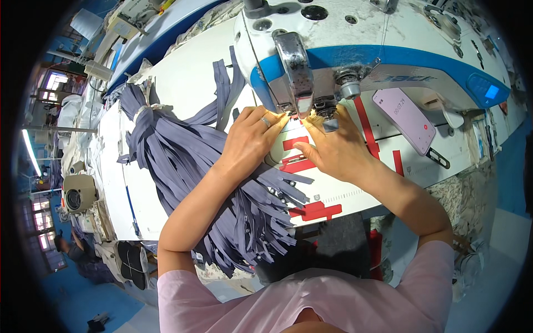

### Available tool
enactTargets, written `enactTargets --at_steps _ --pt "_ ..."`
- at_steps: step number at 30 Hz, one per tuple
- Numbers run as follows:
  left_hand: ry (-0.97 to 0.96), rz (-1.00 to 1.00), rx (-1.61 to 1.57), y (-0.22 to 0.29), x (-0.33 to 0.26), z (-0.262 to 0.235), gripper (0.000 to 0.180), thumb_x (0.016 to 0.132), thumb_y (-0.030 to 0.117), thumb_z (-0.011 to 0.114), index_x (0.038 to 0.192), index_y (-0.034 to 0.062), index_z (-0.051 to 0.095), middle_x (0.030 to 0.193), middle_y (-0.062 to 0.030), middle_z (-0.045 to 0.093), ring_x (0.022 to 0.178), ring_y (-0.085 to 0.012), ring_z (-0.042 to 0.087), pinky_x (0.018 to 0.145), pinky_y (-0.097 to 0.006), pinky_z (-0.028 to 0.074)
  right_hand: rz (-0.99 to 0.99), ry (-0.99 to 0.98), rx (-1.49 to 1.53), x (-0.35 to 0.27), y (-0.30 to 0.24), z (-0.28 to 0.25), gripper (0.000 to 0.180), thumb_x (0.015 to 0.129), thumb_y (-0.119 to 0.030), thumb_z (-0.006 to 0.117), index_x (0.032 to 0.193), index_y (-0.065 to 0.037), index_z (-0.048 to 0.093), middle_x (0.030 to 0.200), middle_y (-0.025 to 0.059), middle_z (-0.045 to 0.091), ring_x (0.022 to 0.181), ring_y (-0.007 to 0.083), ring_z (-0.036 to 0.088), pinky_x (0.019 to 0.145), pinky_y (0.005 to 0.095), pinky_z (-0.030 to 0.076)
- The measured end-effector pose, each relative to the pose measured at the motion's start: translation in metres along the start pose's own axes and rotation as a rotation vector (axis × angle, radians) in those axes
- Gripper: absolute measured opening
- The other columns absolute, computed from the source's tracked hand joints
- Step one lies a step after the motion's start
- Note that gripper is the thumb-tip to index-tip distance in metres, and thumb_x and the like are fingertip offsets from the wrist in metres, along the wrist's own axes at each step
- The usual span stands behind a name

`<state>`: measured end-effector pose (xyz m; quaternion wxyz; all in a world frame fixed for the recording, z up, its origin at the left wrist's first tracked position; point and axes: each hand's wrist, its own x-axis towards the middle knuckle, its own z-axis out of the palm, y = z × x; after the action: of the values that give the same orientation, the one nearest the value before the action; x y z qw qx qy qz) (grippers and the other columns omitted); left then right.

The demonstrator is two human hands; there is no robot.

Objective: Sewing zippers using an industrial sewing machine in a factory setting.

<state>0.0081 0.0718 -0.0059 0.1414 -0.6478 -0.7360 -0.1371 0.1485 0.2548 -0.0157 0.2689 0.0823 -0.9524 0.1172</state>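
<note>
Left hand (249, 136), wearing one ring (265, 120), and right hand (338, 147) flank the needle area (301, 114) of one sewing machine (400, 58), at 1 o'clock from mid-view. Each grip has its fingers drawn in; whether they clamp anything cannot be told. One tied bundle of grey-blue strips (183, 145), too overlapped to count, spans 7 to 10 o'clock on the worktop (145, 216); one phone (402, 119) lies between 2 and 3.

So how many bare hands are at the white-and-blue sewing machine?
2. The bare left hand is below and left of the curved silver metal part; the bare right hand is below and right of it. No others show; some fingertips are obscured.
</note>
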Motion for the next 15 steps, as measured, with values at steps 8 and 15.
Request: enactTargets --at_steps 8,15 --pt "0.02 -0.01 -0.018 0.0007 0.0001 0.0012 0.037 0.078 0.007 0.062 0.114 0.0009 0.069 0.104 -0.0058 0.067 0.101 -0.024 0.06 0.089 -0.036 0.049 0.006 -0.008 -0.002 -0.0007 0.0001 0.0008 0.039 0.089 -0.034 0.071 0.087 0.004 0.068 0.091 0.0203 0.063 0.102 0.0369 0.058 0.105 0.0495 0.038" --pt "0.032 -0.024 -0.028 -0.0011 -0.0011 0.0046 0.036 0.078 0.006 0.063 0.113 0.0016 0.07 0.104 -0.0059 0.067 0.099 -0.0248 0.06 0.086 -0.035 0.049 0.019 -0.022 0.022 -0.0017 0.0014 0.0038 0.042 0.089 -0.036 0.071 0.072 0.002 0.07 0.087 0.0214 0.064 0.103 0.0385 0.058 0.106 0.05 0.038"
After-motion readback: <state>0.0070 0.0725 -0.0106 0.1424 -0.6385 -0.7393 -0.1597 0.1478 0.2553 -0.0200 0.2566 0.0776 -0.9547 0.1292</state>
